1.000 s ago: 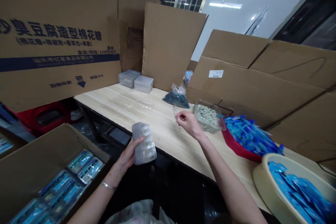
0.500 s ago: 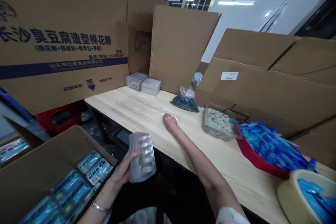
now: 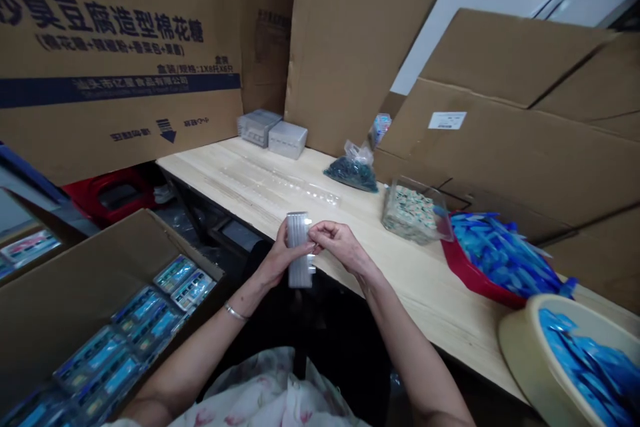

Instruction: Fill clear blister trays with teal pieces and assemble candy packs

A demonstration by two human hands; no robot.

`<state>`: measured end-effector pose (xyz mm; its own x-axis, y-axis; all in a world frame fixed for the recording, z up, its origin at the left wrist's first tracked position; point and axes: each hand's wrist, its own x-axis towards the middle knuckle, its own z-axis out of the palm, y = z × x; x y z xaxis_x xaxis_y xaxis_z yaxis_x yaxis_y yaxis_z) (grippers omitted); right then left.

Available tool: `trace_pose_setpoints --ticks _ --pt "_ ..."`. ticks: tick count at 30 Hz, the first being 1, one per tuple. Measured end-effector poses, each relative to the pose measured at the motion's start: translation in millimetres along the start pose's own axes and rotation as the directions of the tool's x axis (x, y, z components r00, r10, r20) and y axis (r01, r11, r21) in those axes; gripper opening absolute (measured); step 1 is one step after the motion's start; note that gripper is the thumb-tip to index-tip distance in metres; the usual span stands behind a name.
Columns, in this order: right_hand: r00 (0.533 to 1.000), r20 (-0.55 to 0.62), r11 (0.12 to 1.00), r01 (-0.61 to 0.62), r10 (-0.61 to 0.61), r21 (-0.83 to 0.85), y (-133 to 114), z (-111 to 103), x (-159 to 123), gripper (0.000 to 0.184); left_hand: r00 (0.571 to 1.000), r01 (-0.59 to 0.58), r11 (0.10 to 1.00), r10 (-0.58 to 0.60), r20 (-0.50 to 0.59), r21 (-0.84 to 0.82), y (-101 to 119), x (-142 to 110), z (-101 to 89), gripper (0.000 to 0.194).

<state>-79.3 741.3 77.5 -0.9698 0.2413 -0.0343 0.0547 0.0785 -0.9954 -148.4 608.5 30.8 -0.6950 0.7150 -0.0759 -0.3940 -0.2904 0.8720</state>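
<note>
My left hand (image 3: pixel 276 261) is wrapped round a stack of nested clear plastic trays (image 3: pixel 298 261), its thumb lying across the front. The stack stands upright above the table's near edge, its ribbed side facing me. My right hand (image 3: pixel 342 244) has its fingers pinched at the stack's right edge, where the moulded cups stick out. Whether one tray is parted from the rest there, I cannot tell. Beyond both hands, several clear trays (image 3: pixel 280 180) lie in rows on the pale wooden table (image 3: pixel 367 230); their outlines are faint.
Two stacked tray blocks (image 3: pixel 287 140) stand at the back. To their right are a bag of dark bits (image 3: pixel 352 173), a clear tub of small packets (image 3: pixel 415 212), a red basin (image 3: pixel 470 280) of blue sachets and a cream bucket (image 3: pixel 520 340). A carton (image 3: pixel 90 273) with packed boxes stands left.
My right hand has come back from a tray on the table to the stack. The stack has been raised and turned edge-on in my left hand. The view has tilted down.
</note>
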Motion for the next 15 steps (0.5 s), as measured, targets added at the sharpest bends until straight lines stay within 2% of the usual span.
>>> trace_pose_setpoints --ticks 4,7,12,15 --pt "0.999 -0.024 0.999 -0.020 0.021 0.047 2.8 -8.0 -0.4 0.025 1.000 -0.002 1.000 0.002 -0.018 0.019 -1.7 1.6 4.7 0.087" --pt "0.999 -0.046 0.997 -0.016 0.019 0.073 2.9 -6.2 -2.4 0.023 1.000 0.000 1.000 0.000 -0.025 0.030 -2.5 1.5 5.1 0.090" --pt "0.996 -0.091 0.995 -0.005 0.013 0.095 5.2 -2.3 -3.0 0.019 1.000 -0.018 1.000 0.018 -0.020 0.018 -2.6 0.9 7.4 0.072" --pt "0.990 -0.138 0.997 0.019 -0.009 0.077 1.4 -14.8 -5.3 0.017 1.000 0.022 0.998 -0.023 -0.018 -0.055 -0.4 -3.0 2.0 0.065"
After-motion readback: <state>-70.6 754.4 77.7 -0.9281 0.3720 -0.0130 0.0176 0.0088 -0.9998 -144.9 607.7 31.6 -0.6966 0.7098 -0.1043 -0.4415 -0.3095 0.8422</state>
